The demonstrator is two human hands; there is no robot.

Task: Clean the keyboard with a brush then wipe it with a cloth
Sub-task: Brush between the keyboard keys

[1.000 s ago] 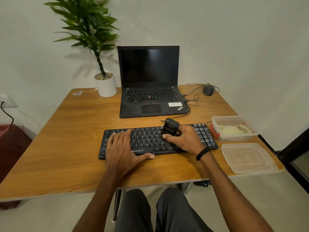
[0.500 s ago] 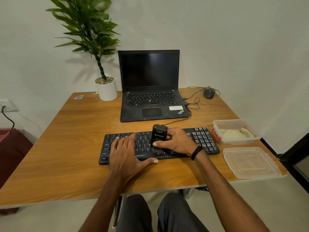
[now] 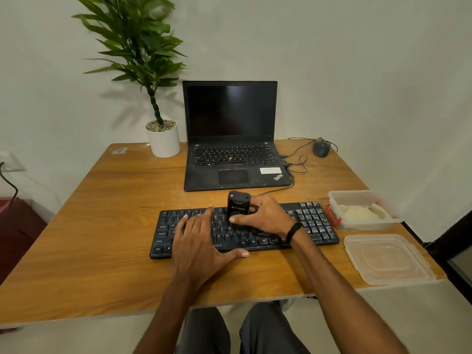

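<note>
A black keyboard lies across the front of the wooden desk. My right hand grips a short black brush that stands upright on the keys near the keyboard's middle. Its bristles are hidden behind my fingers. My left hand rests flat on the keyboard's left half, fingers spread over the keys and thumb at the front edge. A pale yellow cloth lies in a clear plastic box at the right of the keyboard.
An open black laptop stands behind the keyboard, with a potted plant to its left. A mouse and loose cables lie at the back right. The box's clear lid rests at the desk's front right corner.
My right hand has slid the brush leftward along the keys, from right of centre to the middle. My left hand stays on the keyboard's left half.
</note>
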